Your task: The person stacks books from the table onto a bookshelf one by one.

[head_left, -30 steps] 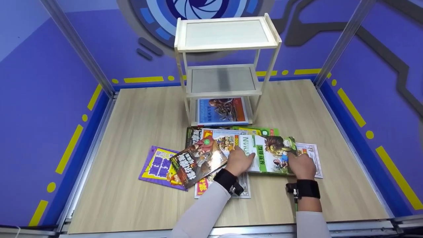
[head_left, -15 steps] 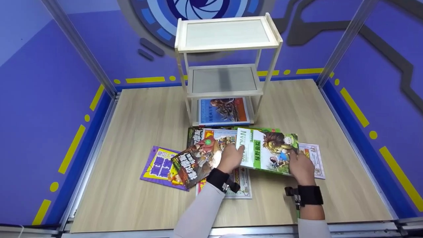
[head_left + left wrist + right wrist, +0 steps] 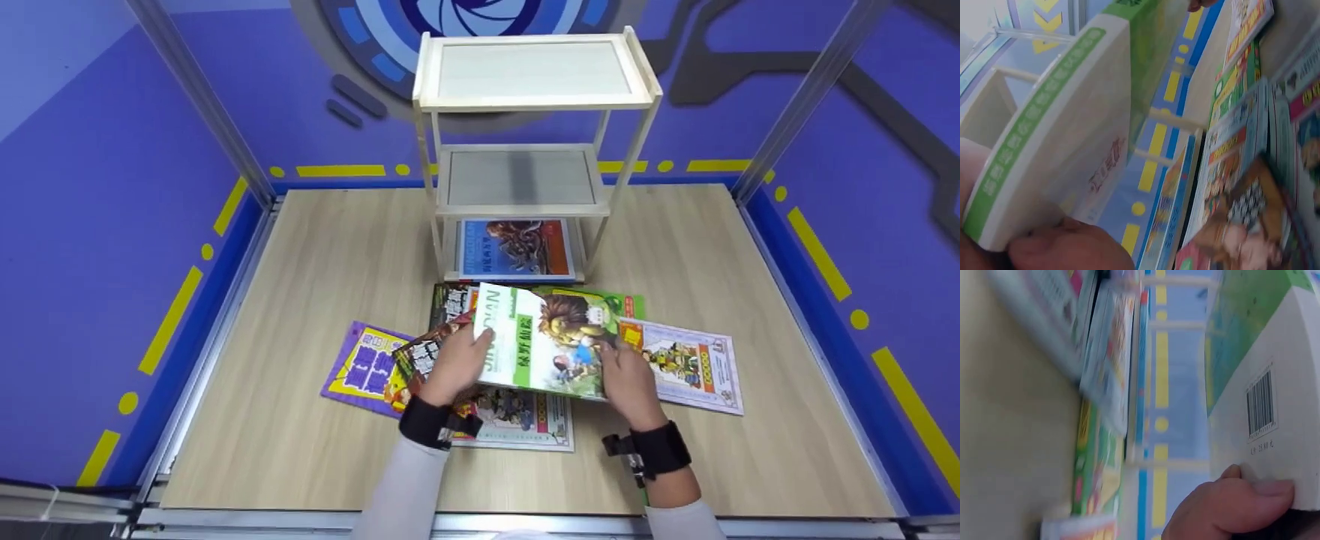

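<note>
A white and green book (image 3: pixel 551 341) with a lion on its cover is held between both hands above the pile, its barcode side visible in the right wrist view. My left hand (image 3: pixel 456 364) grips its left end, thumb on the cover. At the opposite end, my right hand (image 3: pixel 628 379) pinches the lower right corner. Several books lie beneath and around: a purple and yellow one (image 3: pixel 365 367) to the left, a dark comic (image 3: pixel 424 352) partly hidden by the left hand, and a pale-bordered one (image 3: pixel 694 367) to the right.
Behind the pile stands a wooden three-tier shelf (image 3: pixel 521 210). On its bottom tier lies a blue and orange book (image 3: pixel 516 249). A green book (image 3: pixel 626 304) sticks out near the shelf's foot. Purple walls (image 3: pixel 105 225) enclose the wooden table (image 3: pixel 315 262) at the back and sides.
Both hands have lifted the lion book and carried it left over the pile, uncovering more of the pale-bordered book at the right. The head view has shifted slightly.
</note>
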The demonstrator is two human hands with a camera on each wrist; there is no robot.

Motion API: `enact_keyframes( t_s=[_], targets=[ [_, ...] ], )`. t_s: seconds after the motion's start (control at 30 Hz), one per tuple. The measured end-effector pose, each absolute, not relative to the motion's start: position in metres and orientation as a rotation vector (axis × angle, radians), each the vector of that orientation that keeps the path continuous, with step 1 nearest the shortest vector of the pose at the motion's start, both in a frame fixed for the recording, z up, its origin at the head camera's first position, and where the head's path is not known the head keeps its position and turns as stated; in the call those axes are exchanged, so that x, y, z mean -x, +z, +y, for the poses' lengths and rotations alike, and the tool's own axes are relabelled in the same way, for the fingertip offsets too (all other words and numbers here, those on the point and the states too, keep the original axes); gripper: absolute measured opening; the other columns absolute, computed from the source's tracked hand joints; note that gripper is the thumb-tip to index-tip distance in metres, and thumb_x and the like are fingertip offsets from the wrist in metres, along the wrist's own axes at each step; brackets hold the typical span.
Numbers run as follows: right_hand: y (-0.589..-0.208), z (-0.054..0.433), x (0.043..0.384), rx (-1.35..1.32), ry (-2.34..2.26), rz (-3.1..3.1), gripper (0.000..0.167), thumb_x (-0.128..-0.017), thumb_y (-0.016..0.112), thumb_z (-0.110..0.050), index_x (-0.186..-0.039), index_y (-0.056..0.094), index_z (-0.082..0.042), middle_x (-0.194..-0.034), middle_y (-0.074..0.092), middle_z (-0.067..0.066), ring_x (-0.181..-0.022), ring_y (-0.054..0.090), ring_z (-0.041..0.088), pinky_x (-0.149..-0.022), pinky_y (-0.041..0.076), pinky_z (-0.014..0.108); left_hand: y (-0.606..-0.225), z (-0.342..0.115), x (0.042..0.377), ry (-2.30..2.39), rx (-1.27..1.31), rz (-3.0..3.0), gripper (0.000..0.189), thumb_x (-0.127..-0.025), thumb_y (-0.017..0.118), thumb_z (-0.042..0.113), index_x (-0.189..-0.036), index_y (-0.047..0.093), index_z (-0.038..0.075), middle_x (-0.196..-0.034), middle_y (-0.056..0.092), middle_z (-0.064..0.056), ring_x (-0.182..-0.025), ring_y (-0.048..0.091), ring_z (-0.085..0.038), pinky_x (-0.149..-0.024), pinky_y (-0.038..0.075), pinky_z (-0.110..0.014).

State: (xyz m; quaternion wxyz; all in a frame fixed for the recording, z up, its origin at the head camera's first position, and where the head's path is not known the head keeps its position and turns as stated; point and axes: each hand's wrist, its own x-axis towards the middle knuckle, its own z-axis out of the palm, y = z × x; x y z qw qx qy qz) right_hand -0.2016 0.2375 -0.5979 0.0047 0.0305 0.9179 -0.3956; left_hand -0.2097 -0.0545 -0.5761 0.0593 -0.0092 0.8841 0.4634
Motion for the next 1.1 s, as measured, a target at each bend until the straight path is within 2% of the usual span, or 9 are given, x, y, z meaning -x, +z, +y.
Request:
enact_keyframes(
  t_s=[0.07,0.13,0.17,0.23,0.37,0.47,0.6,0.83,1.1],
  targets=[
    [-0.595,0.228,0.202,-0.063,-1.242,2.885,0.036,-0.115,0.043,-0.029,-0.106,0.061,0.001,-0.071,0.042,0.004,-0.064,0.046,0.024,-0.066,0.043,0.039,-0.578,-0.066,0.207,1.408,0.03,2.694,0.043,-0.112,0.045,0.036,-0.116,0.072,0.002,-0.096,0.072,-0.015,-0.092,0.07,-0.031,-0.091,0.056,-0.051],
    [-0.592,0.22,0.202,-0.04,-1.228,2.891,0.033,-0.114,0.045,-0.029,-0.098,0.057,-0.003,-0.071,0.041,0.002,-0.062,0.043,0.022,-0.064,0.04,0.037,-0.58,-0.075,0.204,1.425,0.054,2.698,0.043,-0.112,0.045,0.036,-0.117,0.072,0.002,-0.098,0.072,-0.016,-0.096,0.07,-0.031,-0.093,0.056,-0.051],
    [-0.59,0.217,0.203,-0.036,-1.221,2.896,0.032,-0.114,0.046,-0.029,-0.094,0.053,-0.005,-0.07,0.037,0.002,-0.063,0.043,0.023,-0.061,0.034,0.035,-0.581,-0.078,0.202,1.435,0.066,2.694,0.044,-0.113,0.045,0.036,-0.117,0.071,0.001,-0.098,0.071,-0.018,-0.097,0.069,-0.032,-0.094,0.055,-0.051],
    [-0.588,0.214,0.204,-0.025,-1.213,2.894,0.033,-0.114,0.046,-0.029,-0.091,0.051,-0.005,-0.072,0.038,0.003,-0.064,0.043,0.024,-0.062,0.033,0.035,-0.583,-0.082,0.199,1.448,0.089,2.69,0.047,-0.113,0.045,0.036,-0.122,0.069,-0.003,-0.105,0.07,-0.023,-0.106,0.067,-0.036,-0.1,0.053,-0.053],
    [-0.586,0.211,0.206,-0.026,-1.257,2.859,0.033,-0.114,0.045,-0.03,-0.095,0.052,-0.004,-0.076,0.04,0.006,-0.067,0.043,0.024,-0.063,0.034,0.035,-0.584,-0.085,0.197,1.43,0.102,2.69,0.056,-0.113,0.044,0.037,-0.128,0.064,-0.013,-0.12,0.069,-0.032,-0.12,0.065,-0.043,-0.106,0.051,-0.057],
    [-0.585,0.21,0.207,-0.028,-1.262,2.844,0.032,-0.115,0.043,-0.03,-0.099,0.052,-0.003,-0.078,0.042,0.006,-0.068,0.043,0.024,-0.064,0.035,0.035,-0.585,-0.086,0.198,1.42,0.095,2.714,0.059,-0.113,0.045,0.037,-0.135,0.061,-0.015,-0.131,0.067,-0.033,-0.129,0.063,-0.046,-0.111,0.049,-0.058],
    [-0.585,0.209,0.208,-0.016,-1.248,2.828,0.033,-0.115,0.044,-0.03,-0.101,0.053,-0.002,-0.079,0.042,0.007,-0.07,0.044,0.024,-0.065,0.036,0.035,-0.583,-0.086,0.197,1.409,0.112,2.736,0.056,-0.113,0.045,0.036,-0.131,0.063,-0.014,-0.128,0.068,-0.033,-0.127,0.064,-0.047,-0.11,0.05,-0.058],
    [-0.58,0.21,0.211,-0.011,-1.22,2.84,0.034,-0.115,0.043,-0.032,-0.098,0.053,-0.004,-0.079,0.041,0.006,-0.07,0.044,0.025,-0.065,0.036,0.036,-0.579,-0.083,0.198,1.426,0.112,2.748,0.05,-0.113,0.045,0.036,-0.119,0.067,-0.008,-0.112,0.07,-0.027,-0.112,0.068,-0.042,-0.103,0.053,-0.058],
    [-0.562,0.209,0.22,0.014,-1.248,2.862,0.035,-0.114,0.043,-0.035,-0.092,0.047,-0.008,-0.074,0.037,0.003,-0.065,0.04,0.022,-0.061,0.035,0.035,-0.569,-0.088,0.204,1.558,0.051,2.7,0.045,-0.114,0.044,0.035,-0.133,0.064,-0.001,-0.111,0.07,-0.019,-0.108,0.068,-0.034,-0.1,0.054,-0.053]
  ],
)
